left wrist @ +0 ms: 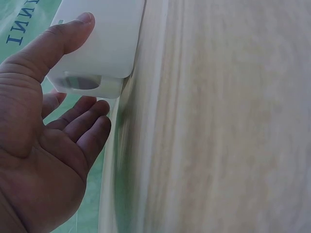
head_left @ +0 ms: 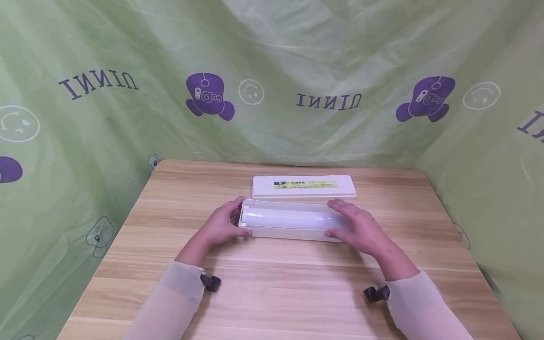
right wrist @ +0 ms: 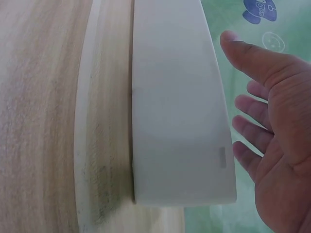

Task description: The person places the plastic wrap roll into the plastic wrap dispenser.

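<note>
A long white plastic box [head_left: 293,233] lies on the table with its top off. Inside it is a shiny roll of plastic wrap [head_left: 289,219]. At the box's left end my left hand [head_left: 223,221] grips it, thumb on the front wall and index finger at the back corner. The left wrist view shows that thumb [left wrist: 73,36] flat on the white wall, the other fingers loosely bent past the end. Over the right end is my right hand [head_left: 359,226], fingers spread and thumb near the front rim. In the right wrist view nothing is held between its fingers [right wrist: 252,128].
Behind the box lies a white lid [head_left: 261,188] with a yellow-green label [head_left: 305,184]. Both rest on a wood-grain table [head_left: 276,293]. A green printed curtain [head_left: 272,56] hangs around the table's back and sides.
</note>
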Demonstrator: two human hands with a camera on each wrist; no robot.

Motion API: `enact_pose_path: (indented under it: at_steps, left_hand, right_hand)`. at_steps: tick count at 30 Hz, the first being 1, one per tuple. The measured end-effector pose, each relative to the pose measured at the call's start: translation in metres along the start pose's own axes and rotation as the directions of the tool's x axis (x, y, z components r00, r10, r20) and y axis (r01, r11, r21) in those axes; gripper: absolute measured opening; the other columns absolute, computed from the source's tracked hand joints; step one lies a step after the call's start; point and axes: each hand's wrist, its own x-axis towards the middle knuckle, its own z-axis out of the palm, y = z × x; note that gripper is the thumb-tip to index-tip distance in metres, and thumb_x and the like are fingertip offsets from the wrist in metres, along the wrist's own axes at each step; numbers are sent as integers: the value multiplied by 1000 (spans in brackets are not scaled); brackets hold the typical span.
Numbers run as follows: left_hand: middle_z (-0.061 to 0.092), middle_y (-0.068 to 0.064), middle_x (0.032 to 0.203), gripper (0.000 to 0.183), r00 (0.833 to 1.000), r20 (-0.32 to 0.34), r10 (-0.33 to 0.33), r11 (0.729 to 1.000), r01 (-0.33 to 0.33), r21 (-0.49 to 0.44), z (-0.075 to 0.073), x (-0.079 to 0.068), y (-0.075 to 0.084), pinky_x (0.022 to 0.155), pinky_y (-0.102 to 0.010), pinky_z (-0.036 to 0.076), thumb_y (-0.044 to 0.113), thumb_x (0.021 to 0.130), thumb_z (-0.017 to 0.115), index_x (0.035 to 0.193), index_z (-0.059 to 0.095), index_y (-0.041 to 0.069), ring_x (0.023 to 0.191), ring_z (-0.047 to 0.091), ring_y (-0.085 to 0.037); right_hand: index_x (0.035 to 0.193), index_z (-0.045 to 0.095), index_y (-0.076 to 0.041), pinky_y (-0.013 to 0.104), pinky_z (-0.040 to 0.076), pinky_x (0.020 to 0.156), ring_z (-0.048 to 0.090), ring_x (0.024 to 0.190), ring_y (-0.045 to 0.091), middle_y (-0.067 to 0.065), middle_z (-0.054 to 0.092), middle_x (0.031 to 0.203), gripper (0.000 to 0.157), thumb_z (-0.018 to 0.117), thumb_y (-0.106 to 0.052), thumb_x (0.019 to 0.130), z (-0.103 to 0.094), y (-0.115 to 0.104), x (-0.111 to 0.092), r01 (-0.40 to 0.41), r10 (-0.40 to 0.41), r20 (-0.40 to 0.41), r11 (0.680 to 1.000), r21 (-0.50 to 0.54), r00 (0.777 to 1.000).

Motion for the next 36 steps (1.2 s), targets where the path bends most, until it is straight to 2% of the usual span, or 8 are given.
enact_pose_path:
  at_steps: [13, 24, 36]
  left_hand:
    - [48, -18, 152, 110, 1000, 1, 7, 1000, -7, -18, 0, 0, -1, 120, -41, 37, 23, 66, 100, 158, 41, 14, 144, 46, -35]
    - [47, -18, 154, 111, 1000, 4, 0, 1000, 0, -26, 1, 0, 0, 120, -40, 37, 21, 67, 99, 159, 39, 12, 144, 46, -35]
    - [43, -19, 158, 113, 1000, 0, -10, 1000, 10, -8, 1, -1, 2, 120, -42, 37, 23, 67, 99, 161, 37, 13, 145, 45, -36]
  right_hand:
    - [149, 56, -8, 61, 35, 119, 43, 146, 38, 14, 49, 157, 85, 91, -40, 79, -1, 6, -5, -40, 40, -6, 999, -6, 999]
    - [152, 52, -9, 61, 33, 120, 38, 149, 40, 17, 44, 160, 92, 92, -42, 77, -5, 12, -8, -111, 112, 21, 993, -37, 994]
    - [153, 50, -6, 61, 33, 120, 38, 148, 42, 18, 45, 159, 97, 93, -44, 75, -6, 20, -13, -124, 124, 5, 991, -43, 992]
